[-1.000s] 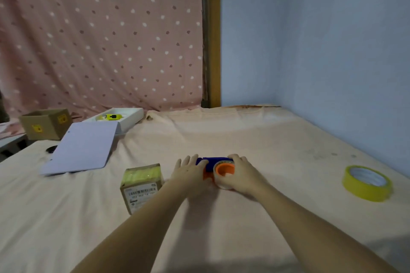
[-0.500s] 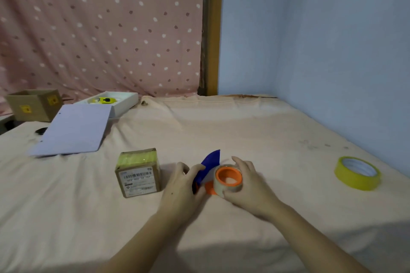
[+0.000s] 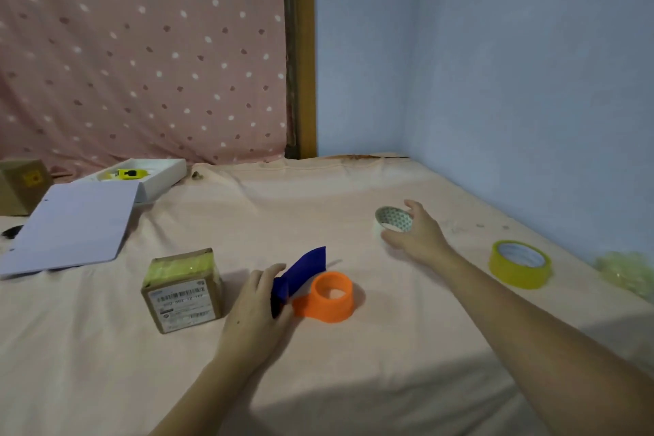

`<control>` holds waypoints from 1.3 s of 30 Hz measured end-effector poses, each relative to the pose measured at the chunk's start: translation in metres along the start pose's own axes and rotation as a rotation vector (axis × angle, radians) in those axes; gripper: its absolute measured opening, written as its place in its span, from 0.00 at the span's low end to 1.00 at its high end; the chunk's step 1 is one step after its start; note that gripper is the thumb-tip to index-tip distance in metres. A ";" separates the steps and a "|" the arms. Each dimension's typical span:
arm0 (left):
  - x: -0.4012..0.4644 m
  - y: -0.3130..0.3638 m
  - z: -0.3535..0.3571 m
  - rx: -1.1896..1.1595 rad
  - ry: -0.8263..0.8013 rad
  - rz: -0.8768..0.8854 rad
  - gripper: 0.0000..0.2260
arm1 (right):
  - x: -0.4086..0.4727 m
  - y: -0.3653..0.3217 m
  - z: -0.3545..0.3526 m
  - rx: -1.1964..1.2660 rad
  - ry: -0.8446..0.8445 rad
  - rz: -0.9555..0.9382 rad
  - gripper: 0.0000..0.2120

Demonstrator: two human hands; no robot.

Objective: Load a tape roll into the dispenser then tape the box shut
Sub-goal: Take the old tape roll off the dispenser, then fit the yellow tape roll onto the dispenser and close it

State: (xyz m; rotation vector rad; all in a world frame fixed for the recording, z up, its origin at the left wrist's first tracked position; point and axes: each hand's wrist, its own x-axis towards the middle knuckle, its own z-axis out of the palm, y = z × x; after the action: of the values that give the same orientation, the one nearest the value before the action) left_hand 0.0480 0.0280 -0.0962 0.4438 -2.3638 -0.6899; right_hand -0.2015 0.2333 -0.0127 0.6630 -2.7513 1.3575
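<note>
The tape dispenser lies near the middle of the cloth-covered table: an orange hub (image 3: 332,297) with a blue handle (image 3: 300,274). My left hand (image 3: 256,311) grips the blue handle from the left. The orange hub carries no roll. My right hand (image 3: 417,232) is further back and to the right, fingers closed around a nearly empty whitish tape core (image 3: 392,220) resting on or just above the cloth. A small brown cardboard box (image 3: 182,290) with a barcode label stands left of the dispenser. A full yellow tape roll (image 3: 519,264) lies at the right.
A white sheet (image 3: 70,226) and a white tray (image 3: 159,175) holding a yellow item (image 3: 129,173) lie at the back left, beside another cardboard box (image 3: 19,184). Crumpled clear tape (image 3: 626,271) sits at the right edge. Blue walls bound the table on the right.
My right hand has taken the whitish core off the orange hub and carried it back and to the right. My left hand stayed on the blue handle.
</note>
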 end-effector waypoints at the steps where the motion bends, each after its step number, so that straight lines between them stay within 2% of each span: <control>1: 0.001 -0.001 0.001 -0.016 0.002 -0.025 0.28 | 0.003 0.006 0.001 -0.046 -0.018 0.026 0.48; 5: 0.001 -0.003 0.001 -0.020 0.002 -0.062 0.27 | 0.000 0.027 0.011 -0.124 -0.096 0.054 0.50; 10: 0.001 -0.004 0.001 -0.039 0.021 -0.100 0.25 | -0.014 0.040 0.001 -0.152 -0.181 -0.044 0.52; 14: 0.003 -0.009 0.001 -0.088 0.024 -0.122 0.23 | -0.015 0.060 -0.052 -0.300 -0.018 -0.167 0.37; 16: 0.004 -0.010 0.001 -0.115 0.022 -0.140 0.23 | -0.017 0.080 -0.087 -0.327 0.067 -0.120 0.30; 18: 0.005 -0.011 0.001 -0.141 0.010 -0.156 0.25 | -0.022 0.102 -0.119 -0.330 0.094 -0.006 0.29; 20: 0.004 -0.009 0.001 -0.150 -0.002 -0.160 0.28 | -0.030 0.120 -0.141 -0.319 0.076 0.115 0.34; 22: 0.004 -0.007 0.001 -0.143 -0.004 -0.153 0.28 | -0.036 0.137 -0.151 -0.335 0.036 0.163 0.45; 24: 0.003 -0.005 0.000 -0.132 -0.005 -0.145 0.28 | -0.041 0.153 -0.150 -0.322 -0.015 0.203 0.47; 26: 0.002 -0.003 0.000 -0.130 -0.004 -0.147 0.29 | -0.043 0.165 -0.145 -0.317 -0.031 0.225 0.37; 28: 0.001 0.000 -0.001 -0.130 0.003 -0.152 0.29 | -0.041 0.174 -0.139 -0.346 0.028 0.197 0.27; 30: 0.001 0.002 -0.003 -0.128 0.008 -0.155 0.29 | -0.040 0.175 -0.136 -0.352 0.090 0.177 0.21; 34: 0.001 0.003 -0.004 -0.134 -0.004 -0.159 0.30 | -0.046 0.162 -0.130 -0.318 0.179 0.100 0.17; 37: 0.001 0.004 -0.004 -0.146 -0.010 -0.163 0.31 | -0.049 0.131 -0.117 -0.233 0.223 -0.054 0.15; 39: 0.001 0.005 -0.005 -0.157 -0.013 -0.174 0.31 | -0.051 0.104 -0.105 -0.157 0.195 -0.159 0.13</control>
State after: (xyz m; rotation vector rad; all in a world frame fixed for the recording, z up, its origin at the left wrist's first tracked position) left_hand 0.0496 0.0301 -0.0897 0.5819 -2.2800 -0.9533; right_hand -0.2130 0.3877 -0.0347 0.6839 -2.5578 1.0987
